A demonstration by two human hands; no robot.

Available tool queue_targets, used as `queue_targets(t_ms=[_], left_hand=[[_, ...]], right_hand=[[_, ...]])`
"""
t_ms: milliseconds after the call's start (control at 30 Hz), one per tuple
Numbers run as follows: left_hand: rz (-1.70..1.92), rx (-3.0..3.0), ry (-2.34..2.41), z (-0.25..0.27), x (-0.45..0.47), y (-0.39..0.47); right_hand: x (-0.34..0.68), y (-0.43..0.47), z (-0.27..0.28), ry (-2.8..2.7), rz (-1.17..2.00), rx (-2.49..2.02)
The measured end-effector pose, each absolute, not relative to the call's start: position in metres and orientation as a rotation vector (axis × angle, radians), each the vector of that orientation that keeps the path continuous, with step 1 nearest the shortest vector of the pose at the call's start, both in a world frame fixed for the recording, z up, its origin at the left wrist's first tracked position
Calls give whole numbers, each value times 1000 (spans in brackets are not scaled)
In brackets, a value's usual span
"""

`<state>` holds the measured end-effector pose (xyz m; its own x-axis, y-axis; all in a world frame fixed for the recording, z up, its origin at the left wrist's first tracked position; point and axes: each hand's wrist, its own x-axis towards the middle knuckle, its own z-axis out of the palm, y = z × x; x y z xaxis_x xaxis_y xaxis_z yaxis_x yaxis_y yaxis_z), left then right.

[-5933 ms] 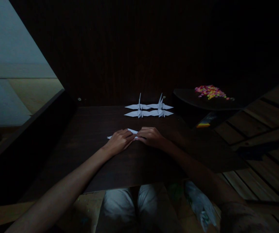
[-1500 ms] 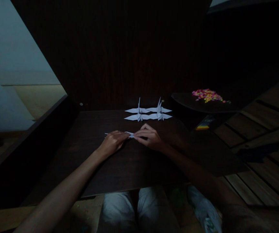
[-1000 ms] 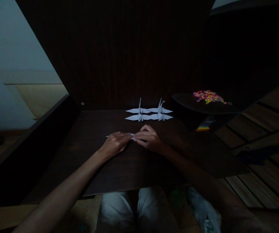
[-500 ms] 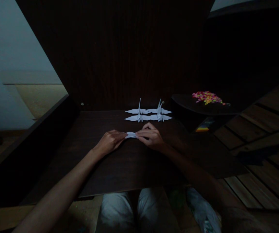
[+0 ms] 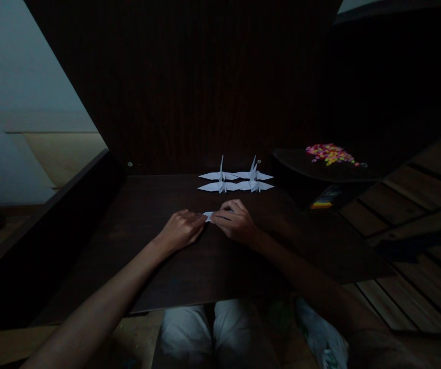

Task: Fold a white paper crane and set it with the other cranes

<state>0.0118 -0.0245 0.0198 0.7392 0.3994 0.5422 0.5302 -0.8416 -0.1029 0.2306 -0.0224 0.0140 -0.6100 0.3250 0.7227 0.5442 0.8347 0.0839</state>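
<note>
Between my hands is a small piece of folded white paper (image 5: 208, 216), mostly covered by my fingers. My left hand (image 5: 184, 228) pinches its left end, fingers closed and resting low over the dark tabletop. At its right end my right hand (image 5: 236, 221) grips the paper between thumb and fingers. Just beyond my hands stand several white paper cranes (image 5: 222, 185) in two close rows, wings spread sideways and touching or overlapping. Their thin necks and tails point up.
A dark wooden desk (image 5: 166, 287) has a raised side panel (image 5: 43, 246) at left and a tall back board (image 5: 197, 87). On a rounded shelf (image 5: 320, 173) at right lies a heap of small colourful pieces (image 5: 331, 154). A rainbow-edged item (image 5: 322, 204) sits beneath it.
My hands have come closer together, so less of the folded paper shows between them. My left hand has shifted right. The cranes stay in place.
</note>
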Motion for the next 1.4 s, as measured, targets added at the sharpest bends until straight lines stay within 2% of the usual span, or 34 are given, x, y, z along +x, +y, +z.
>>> queue_targets(t_ms=[200,400,567,700,900,1100,1267,1400], left_hand=[[-1000,-2606,-887,30,-2,-22],[-1662,-2543,-1160,39,-9,-23],[-2125,-2784,-1444,36,2,-24],[-2050,-3102,-1655,33,15,-28],[-2143,-3036,-1996,28,24,-31],[-2223,-3295,-2058,30,19,-31],[-1860,-3536,-2064,33,21,-34],[-1929,-3553,-2030,34,25,-36]], right_hand=[[237,-20,17,-2148,-325,-705],[238,-19,24,-1914,-156,-775],[233,-25,28,-1766,87,-895],[227,-28,25,-1679,341,-960],[222,-30,22,-1650,765,-985],[217,-33,28,-1573,1234,-977],[212,-37,25,-1559,1326,-1036],[215,-35,23,-1538,1324,-1050]])
